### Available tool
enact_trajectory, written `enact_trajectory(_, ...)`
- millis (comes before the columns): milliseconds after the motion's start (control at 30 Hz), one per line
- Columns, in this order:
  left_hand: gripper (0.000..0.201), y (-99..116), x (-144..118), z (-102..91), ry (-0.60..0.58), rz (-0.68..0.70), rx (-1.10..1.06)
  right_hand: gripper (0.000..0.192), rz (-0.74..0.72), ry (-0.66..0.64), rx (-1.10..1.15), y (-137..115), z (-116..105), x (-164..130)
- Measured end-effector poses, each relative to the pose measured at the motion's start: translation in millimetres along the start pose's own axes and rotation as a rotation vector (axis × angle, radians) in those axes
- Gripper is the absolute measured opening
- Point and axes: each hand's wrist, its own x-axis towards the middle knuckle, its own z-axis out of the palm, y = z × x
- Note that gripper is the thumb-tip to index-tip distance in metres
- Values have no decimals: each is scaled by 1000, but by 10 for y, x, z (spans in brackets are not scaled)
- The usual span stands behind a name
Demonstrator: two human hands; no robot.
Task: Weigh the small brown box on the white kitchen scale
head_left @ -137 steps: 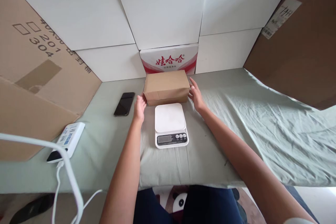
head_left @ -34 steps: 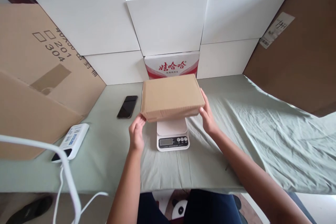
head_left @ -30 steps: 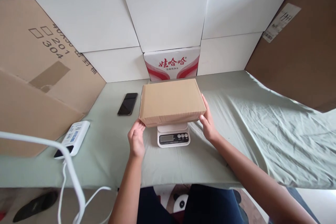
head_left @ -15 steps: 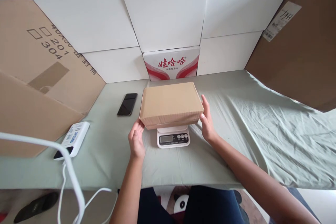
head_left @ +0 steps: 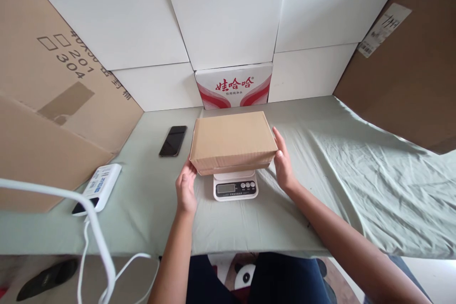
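Left hand (head_left: 185, 190) flat against the near left corner of the cardboard box (head_left: 233, 141), fingers up along its side. Right hand (head_left: 282, 164) pressed to the right end, thumb toward the front edge. Both hands open and apart, bracing the box between them rather than curled around it. Box lying flat on the scale (head_left: 235, 185), covering the platform and overhanging both sides; only the scale's front strip with display and buttons showing. Display reading too small to make out, possibly blank. All of it set on a pale green sheet (head_left: 342, 166), wrinkled toward the right. Black phone (head_left: 173, 141) flat on the sheet left of the box, well clear of the left hand. Farther left, near the edge, a white power bank (head_left: 98, 187) with a white cable (head_left: 83, 237) hanging off. Behind the box, a red-and-white carton (head_left: 233, 85) against white boards (head_left: 228, 19), with brown cardboard (head_left: 53, 95) at both sides.
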Motion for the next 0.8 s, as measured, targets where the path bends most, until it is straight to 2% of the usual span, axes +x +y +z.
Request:
enact_trajectory(133, 75, -27, -31, -15, 32, -7, 35, 71, -45, -61, 12, -89, 41, -55)
enact_trajectory(233, 72, 38, 98, 62, 16, 30, 24, 75, -73, -27, -5, -141, 46, 84)
enact_trajectory(333, 69, 92, 467, 263, -25, 93, -30, 76, -125, 30, -22, -128, 83, 463)
enact_trajectory(400, 70, 44, 782, 428, -45, 87, -48, 76, -173, 40, -38, -50, 141, 762)
enact_trajectory(467, 74, -88, 1048, 566, -9, 7, -40, 76, -184, 65, -43, 85, 212, 993)
enact_trajectory(533, 74, -268, 1203, 646, 23, -72, -22, 78, -136, 102, -32, 245, 268, 1103)
enact_trajectory(667, 72, -543, 1226, 658, -13, -130, 9, 79, -53, 112, -39, 497, 263, 1066)
enact_trajectory(800, 73, -531, 1209, 573, -4, -152, 37, 77, 45, 148, -56, 591, 86, 1059)
